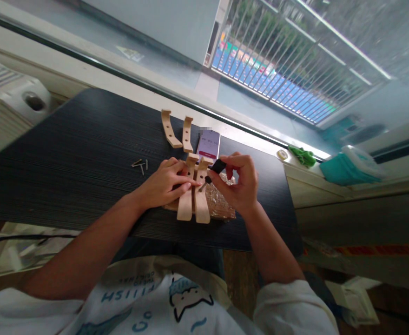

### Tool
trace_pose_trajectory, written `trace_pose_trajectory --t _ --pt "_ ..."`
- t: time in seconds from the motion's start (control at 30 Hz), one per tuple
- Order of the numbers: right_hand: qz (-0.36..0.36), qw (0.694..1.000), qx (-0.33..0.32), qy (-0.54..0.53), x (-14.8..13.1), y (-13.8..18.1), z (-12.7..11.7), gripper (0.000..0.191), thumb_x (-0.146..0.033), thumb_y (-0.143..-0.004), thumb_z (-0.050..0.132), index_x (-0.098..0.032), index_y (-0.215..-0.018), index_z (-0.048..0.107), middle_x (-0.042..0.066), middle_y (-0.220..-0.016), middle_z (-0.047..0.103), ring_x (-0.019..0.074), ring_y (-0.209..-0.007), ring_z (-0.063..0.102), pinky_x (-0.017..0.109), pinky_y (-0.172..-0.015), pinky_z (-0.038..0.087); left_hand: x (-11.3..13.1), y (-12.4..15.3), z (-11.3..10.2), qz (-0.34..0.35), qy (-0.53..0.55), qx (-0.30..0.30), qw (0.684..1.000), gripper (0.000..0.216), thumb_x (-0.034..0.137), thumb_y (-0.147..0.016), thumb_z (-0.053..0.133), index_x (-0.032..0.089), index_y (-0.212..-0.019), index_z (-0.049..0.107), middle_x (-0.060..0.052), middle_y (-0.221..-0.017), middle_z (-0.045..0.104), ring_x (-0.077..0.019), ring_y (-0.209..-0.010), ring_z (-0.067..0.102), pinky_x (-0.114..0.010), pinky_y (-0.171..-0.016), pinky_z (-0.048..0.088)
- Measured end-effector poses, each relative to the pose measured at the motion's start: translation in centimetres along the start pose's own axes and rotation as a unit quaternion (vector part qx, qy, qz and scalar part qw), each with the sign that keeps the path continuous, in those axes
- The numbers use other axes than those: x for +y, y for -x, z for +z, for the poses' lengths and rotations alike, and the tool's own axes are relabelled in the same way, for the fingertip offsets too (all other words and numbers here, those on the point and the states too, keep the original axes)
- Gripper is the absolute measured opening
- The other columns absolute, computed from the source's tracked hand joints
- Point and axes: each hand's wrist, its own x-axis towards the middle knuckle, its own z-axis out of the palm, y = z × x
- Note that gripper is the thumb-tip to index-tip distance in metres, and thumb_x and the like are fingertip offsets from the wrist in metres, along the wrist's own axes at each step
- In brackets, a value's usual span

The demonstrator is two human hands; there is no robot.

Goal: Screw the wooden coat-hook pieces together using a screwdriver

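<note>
My right hand (241,181) grips the black handle of a screwdriver (217,167), its tip pointing down and left to a hole in the right one of two curved wooden pieces (202,204). The left wooden piece (184,206) lies right beside it. Both rest on a bubble-wrapped block (221,204). My left hand (171,181) lies across the two pieces, fingers stretched out and pressing on them near the screwdriver's tip. Whether a screw sits under the tip is too small to tell.
Two more curved wooden pieces (169,130) lie at the back of the dark table (86,153), beside a phone (209,142) with a lit screen. Several screws (141,165) are left of my left hand. A teal container (351,165) and green cloth (302,156) stand on the windowsill.
</note>
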Motion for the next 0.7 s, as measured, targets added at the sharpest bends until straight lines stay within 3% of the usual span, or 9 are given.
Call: trace_pose_trajectory --t 0.3,0.5,0.7 --pt "0.018 0.999 0.024 -0.034 0.24 0.69 0.42 0.035 -0.02 -0.081 0.068 -0.032 -0.107 0.05 -0.004 -0.082 0.054 0.0073 -0.054 0.042 0.026 -0.049 0.04 0.04 0.04 -0.06 0.009 0.007 0.005 1.0 0.039 0.034 -0.095 0.039 0.025 -0.108 0.074 -0.007 -0.094 0.054 -0.0235 -0.092 0.044 -0.043 -0.09 0.034" --pt "0.013 0.998 0.0 -0.065 0.46 0.8 -0.03 0.035 -0.019 -0.08 0.07 -0.031 -0.109 0.055 -0.004 -0.084 0.055 0.0074 -0.058 0.045 0.026 -0.053 0.044 0.03 0.02 -0.12 0.004 0.004 0.002 1.0 0.038 0.034 -0.095 0.039 0.027 -0.109 0.074 -0.008 -0.094 0.055 -0.0238 -0.092 0.044 -0.043 -0.09 0.034" --pt "0.024 0.994 -0.025 -0.107 0.74 0.99 -0.55 0.029 -0.02 -0.088 0.059 -0.03 -0.114 0.056 -0.001 -0.089 0.056 0.01 -0.067 0.05 0.028 -0.058 0.047 -0.02 -0.01 -0.08 0.006 0.008 0.002 1.0 0.038 0.034 -0.095 0.039 0.028 -0.111 0.073 -0.007 -0.093 0.053 -0.024 -0.091 0.044 -0.043 -0.088 0.034"
